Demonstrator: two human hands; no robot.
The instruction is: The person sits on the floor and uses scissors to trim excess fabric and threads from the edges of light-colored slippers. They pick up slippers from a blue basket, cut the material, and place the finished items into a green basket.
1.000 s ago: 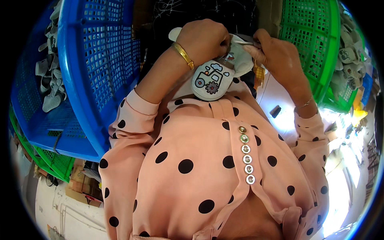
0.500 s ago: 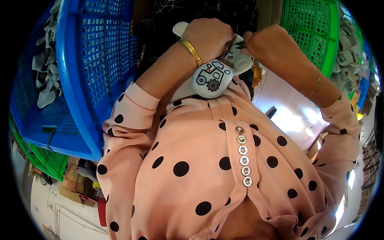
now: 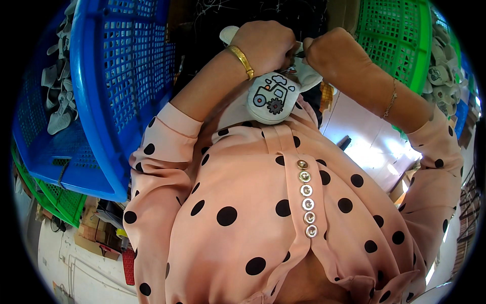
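Honestly, both hands, left (image 3: 266, 43) and right (image 3: 334, 53), pinch the pouch (image 3: 271, 99) up top; a loose grip could drop it.

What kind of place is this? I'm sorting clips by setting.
Likely a small sewing or toy workshop: a blue crate and a green crate hold many small grey fabric pieces, and both hands work a white stuffed piece.
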